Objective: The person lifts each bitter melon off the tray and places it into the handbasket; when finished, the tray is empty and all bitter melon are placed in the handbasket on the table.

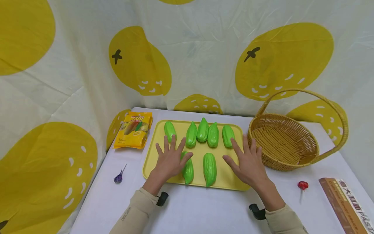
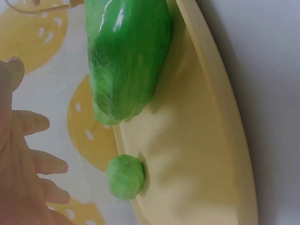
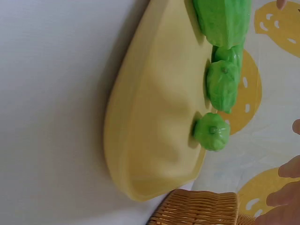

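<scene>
A yellow tray (image 1: 230, 177) holds several green ridged gourds. Five-finger spread, my left hand (image 1: 170, 162) hovers over the tray's left side, partly covering one front gourd (image 1: 188, 173). To the right of that lies another front gourd (image 1: 209, 169). My right hand (image 1: 250, 165) is held with fingers spread over the tray's right edge, near the back-right gourd (image 1: 227, 136). Three gourds lie close together in the back row, including the middle one (image 1: 203, 130); a tilted one (image 1: 169, 129) lies back left. Both wrist views show finger shadows on the tray; neither hand holds anything.
A wicker basket (image 1: 276, 163) with a tall handle stands right of the tray. At the left are a yellow candy bag (image 1: 132, 130) and a purple lollipop (image 1: 118, 178). A red lollipop (image 1: 303, 185) and a pasta box (image 1: 344, 204) lie at the right. A printed curtain hangs behind.
</scene>
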`<state>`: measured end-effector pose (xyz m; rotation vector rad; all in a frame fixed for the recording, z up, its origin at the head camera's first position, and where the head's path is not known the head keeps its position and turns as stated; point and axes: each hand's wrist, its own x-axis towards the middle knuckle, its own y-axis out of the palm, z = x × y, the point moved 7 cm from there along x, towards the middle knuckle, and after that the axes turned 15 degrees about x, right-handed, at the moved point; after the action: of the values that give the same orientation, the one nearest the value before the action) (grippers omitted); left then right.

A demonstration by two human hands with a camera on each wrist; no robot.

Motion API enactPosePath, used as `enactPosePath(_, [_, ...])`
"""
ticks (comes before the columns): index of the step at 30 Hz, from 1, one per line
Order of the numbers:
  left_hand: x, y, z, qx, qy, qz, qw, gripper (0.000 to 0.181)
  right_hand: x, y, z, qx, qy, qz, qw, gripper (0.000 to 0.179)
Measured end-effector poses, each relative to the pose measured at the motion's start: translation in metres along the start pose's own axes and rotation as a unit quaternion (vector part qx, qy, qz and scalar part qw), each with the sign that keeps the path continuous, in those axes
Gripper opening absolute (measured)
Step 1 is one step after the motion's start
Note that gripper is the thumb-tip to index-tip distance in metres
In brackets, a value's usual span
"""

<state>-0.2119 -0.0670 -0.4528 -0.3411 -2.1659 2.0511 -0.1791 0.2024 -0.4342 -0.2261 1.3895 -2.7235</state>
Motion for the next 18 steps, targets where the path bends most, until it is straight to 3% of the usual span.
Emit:
enactPosePath(6, [-0.001,-0.003,0.005,-0.024,-0.004,-0.008,0.9997,0.073,-0.004,0.001,-0.001,0.015,0.003,-0.005,0.9999,0.079])
enactPosePath(9, [-0.002,-0.009,0.015,-0.051,-0.018,-0.047,0.9974,0.069,-0.006,0.000,0.001,0.039,0.005,-0.015,0.9991,0.080])
enactPosePath(14, [-0.002,-0.017,0.045,-0.135,-0.060,-0.120,0.9817,0.063,-0.009,0.001,0.012,0.080,-0.010,-0.028,0.9964,0.081])
enactPosePath(18, [0.003,-0.011,0.068,-0.188,-0.091,-0.119,0.9706,0.065,-0.011,0.008,0.018,0.093,-0.014,-0.016,0.9954,0.079])
